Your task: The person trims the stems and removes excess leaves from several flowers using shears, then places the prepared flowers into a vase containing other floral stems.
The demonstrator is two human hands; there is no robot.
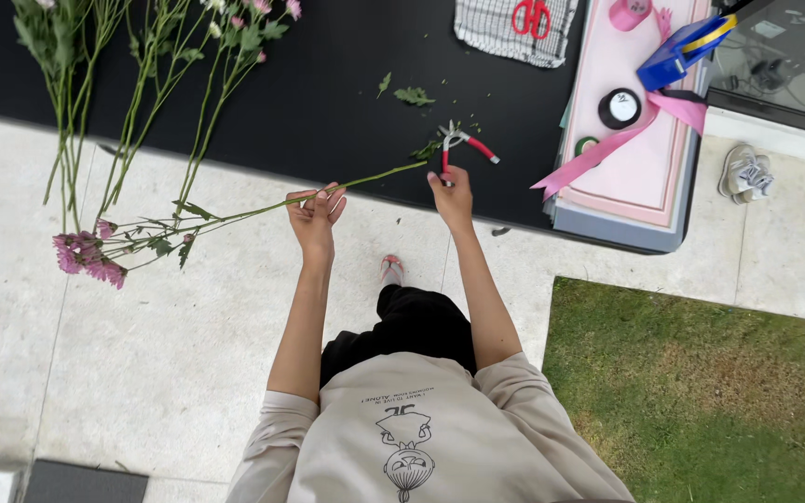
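A long green flower stem [263, 210] with pink blooms at its far end is held roughly level by the left hand [315, 220], whose fingers are closed around it near the middle, so that the cut end reaches across toward the right hand [451, 197] while the blooms hang out beyond the left hand over the pale paving. The right hand is closed on one red handle of a pair of floral snips [461, 143]; the other handle is splayed outward and the blades are parted just at the tip of the stem, placed as for trimming, it would seem. The hands are kept apart, with the bare lower length of stem spanning between them above the edge of the black table [328, 93]. Scraps of leaf [413, 95] lie on the table just beyond the right hand. Further uncut pink-flowered stems [132, 84] rest beyond the left hand. Well beyond the right hand lie red-handled scissors [533, 16] on a checked cloth, and to its outer side pink ribbon [607, 144] trails over stacked pink and grey boards [640, 177].
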